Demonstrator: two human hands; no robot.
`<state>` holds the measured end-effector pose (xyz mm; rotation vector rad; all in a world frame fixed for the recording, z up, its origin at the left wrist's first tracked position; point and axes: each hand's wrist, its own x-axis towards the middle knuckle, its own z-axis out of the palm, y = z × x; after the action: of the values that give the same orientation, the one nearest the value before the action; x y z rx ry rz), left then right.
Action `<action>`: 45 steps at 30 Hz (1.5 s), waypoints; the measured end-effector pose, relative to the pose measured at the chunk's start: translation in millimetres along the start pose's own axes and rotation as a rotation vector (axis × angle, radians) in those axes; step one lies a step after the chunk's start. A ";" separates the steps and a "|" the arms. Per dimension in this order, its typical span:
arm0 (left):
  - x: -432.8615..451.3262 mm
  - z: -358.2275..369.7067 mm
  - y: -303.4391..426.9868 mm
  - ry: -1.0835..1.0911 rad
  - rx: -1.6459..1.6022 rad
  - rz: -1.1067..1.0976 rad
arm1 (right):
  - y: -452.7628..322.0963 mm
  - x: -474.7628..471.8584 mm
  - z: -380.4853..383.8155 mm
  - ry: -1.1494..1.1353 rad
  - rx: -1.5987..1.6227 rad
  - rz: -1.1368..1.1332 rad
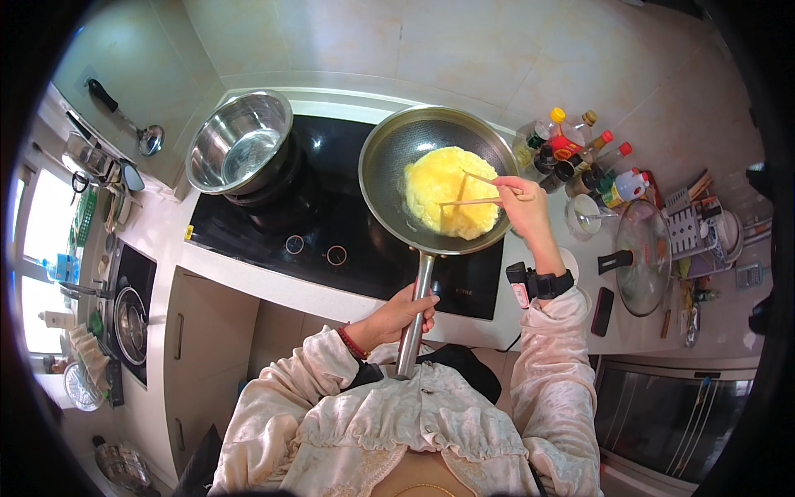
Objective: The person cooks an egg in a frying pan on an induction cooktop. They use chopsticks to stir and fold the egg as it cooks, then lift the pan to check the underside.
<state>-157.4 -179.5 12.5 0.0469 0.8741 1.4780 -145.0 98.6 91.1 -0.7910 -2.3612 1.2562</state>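
Observation:
A long-handled frying pan is over the right part of the black glass cooktop. Inside it lies a round yellow sheet of egg, lying toward the pan's right side. My left hand is wrapped around the steel pan handle, which points toward my body. With my right hand I grip a pair of wooden chopsticks above the pan's right rim. Their tips are spread and reach over the egg; whether both touch it is hard to tell.
A steel bowl is tilted on the left burner. Several seasoning bottles crowd the right rear. Near them are a white bowl, a glass lid, a phone and a dish rack. A sink is at far left.

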 end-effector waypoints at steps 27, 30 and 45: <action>-0.2 -0.3 -0.1 -0.007 -0.008 -0.005 | -11.5 -12.0 -12.7 0.041 -0.125 -0.111; 0.2 -0.5 -1.0 -0.005 -0.018 -0.003 | -7.2 -5.6 -0.7 0.052 -0.171 -0.121; 0.3 0.1 -0.9 -0.008 -0.015 0.004 | 18.1 -1.8 9.3 -0.049 0.292 -0.101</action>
<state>-156.7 -179.3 12.0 0.0435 0.8574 1.4868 -143.0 99.7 70.8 -0.5473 -2.1544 1.5437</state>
